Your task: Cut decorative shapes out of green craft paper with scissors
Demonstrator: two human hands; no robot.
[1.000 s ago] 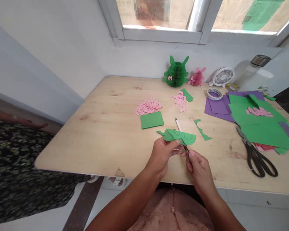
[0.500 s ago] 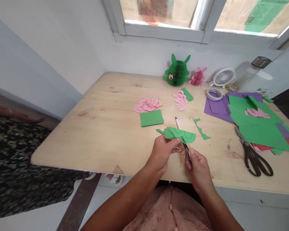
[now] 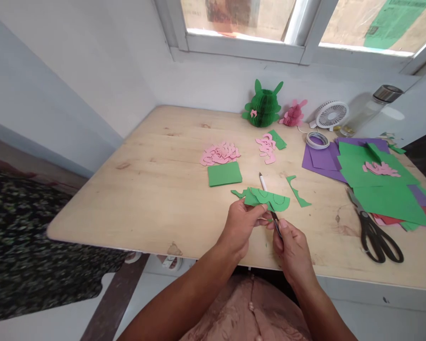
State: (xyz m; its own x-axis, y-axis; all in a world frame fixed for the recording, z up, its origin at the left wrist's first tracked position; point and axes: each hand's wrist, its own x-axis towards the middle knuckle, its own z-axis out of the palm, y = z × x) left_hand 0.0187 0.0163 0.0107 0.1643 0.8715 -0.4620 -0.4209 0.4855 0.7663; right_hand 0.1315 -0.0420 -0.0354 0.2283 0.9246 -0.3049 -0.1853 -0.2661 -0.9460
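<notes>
Near the table's front edge, my left hand (image 3: pixel 244 222) pinches a piece of green paper (image 3: pixel 279 202) marked with dark curved outlines. My right hand (image 3: pixel 293 244) is closed around a small pair of scissors (image 3: pixel 276 221), whose dark blades meet the paper's lower edge; the handles are mostly hidden by my fingers. Behind the paper lies a white pencil (image 3: pixel 262 181), partly covered. A curved green offcut (image 3: pixel 298 192) rests to the right. Left of the pencil is a green paper rectangle (image 3: pixel 225 174), just in front of a heap of pink paper cutouts (image 3: pixel 220 153).
Large black-handled scissors (image 3: pixel 371 232) lie at the right beside stacked green sheets (image 3: pixel 386 203) and purple sheets (image 3: pixel 314 161). Along the wall stand a green paper figure (image 3: pixel 261 109), a pink one (image 3: pixel 293 114), a white fan (image 3: pixel 332 114) and a bottle (image 3: pixel 371 111). A person in dark patterned clothing (image 3: pixel 39 251) is at left.
The view has shifted very slightly. Both hands, the green paper and the small scissors keep nearly the same position. At the left, the person's dark clothing has shifted a little and the hand there is gone from view.
</notes>
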